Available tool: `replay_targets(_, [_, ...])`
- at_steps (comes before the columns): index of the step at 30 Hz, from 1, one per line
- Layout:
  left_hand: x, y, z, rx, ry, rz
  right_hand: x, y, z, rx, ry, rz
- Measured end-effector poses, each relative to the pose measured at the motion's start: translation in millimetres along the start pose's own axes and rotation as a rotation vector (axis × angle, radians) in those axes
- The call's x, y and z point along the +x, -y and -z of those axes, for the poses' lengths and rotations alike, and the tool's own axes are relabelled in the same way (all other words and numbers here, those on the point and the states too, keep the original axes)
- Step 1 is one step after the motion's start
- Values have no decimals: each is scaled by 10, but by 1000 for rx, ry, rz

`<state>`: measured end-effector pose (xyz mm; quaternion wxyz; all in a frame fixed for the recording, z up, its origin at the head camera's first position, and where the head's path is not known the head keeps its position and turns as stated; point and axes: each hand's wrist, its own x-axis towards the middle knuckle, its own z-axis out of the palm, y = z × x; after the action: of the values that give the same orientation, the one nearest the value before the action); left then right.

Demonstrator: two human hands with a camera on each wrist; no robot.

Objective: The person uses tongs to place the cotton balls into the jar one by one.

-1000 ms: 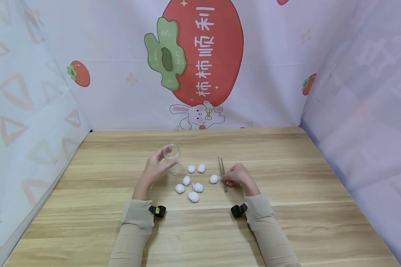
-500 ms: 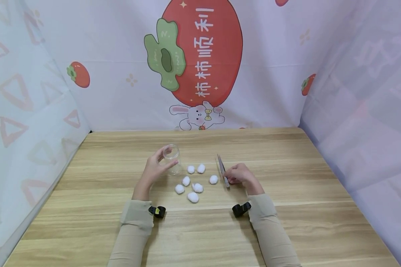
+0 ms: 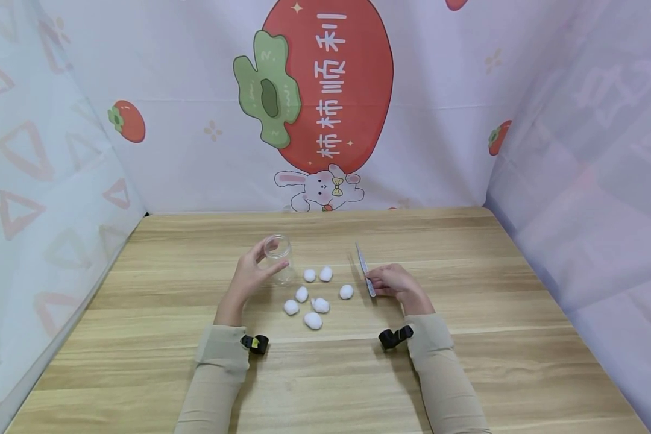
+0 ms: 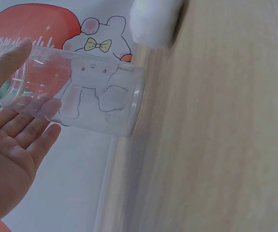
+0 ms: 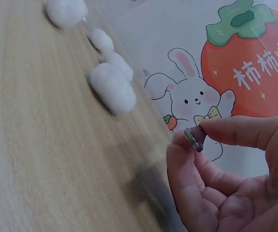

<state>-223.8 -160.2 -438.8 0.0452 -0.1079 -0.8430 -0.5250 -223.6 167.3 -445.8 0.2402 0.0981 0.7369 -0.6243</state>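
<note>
My left hand [image 3: 248, 272] holds a clear, open-topped jar [image 3: 283, 272], thumb on one side near the rim and fingers round the other. The jar stands upright on the wooden table; the left wrist view shows nothing inside it. My right hand [image 3: 398, 282] pinches a pair of metal tweezers [image 3: 361, 259] between thumb and fingers, lifted off the table with a shadow to the left. Only their blunt end [image 5: 196, 139] shows in the right wrist view. Several white cotton balls [image 3: 313, 320] lie loose between the hands, one of them [image 3: 346, 292] closest to the tweezers.
The light wooden table [image 3: 325, 386] runs back to a white printed cloth [image 3: 195, 163] with a big persimmon and a rabbit. More cloth hangs along the left and right sides. Each wrist carries a small black camera [image 3: 258, 344] on a strap.
My right hand has picked the tweezers up from the table, tilting and raising them slightly away and to the right. The left hand, jar and cotton balls have stayed in place.
</note>
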Motion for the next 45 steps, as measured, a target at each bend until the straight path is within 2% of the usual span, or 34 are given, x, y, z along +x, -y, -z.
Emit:
replay_targets(7, [2,16,2,1,6,5,16,-17,47,166,103,-2])
replay_targets(18, [4,-1,-3,0,5,5,-20,-16,106,205,220,69])
replay_targets(23, [7,-6,-3,-1,2,6,-15,-17,120,173,251,93])
replay_targets(34, [8,5,-12,-5,-3,-1,4,-5,131,40,188,113])
replay_targets(42, [-21,-126,-14,3,3,29,-63,47,136,-95,100,89])
replay_targets(45, [-18,-110,-15,2,3,25,-86,53,129,-112,78,97])
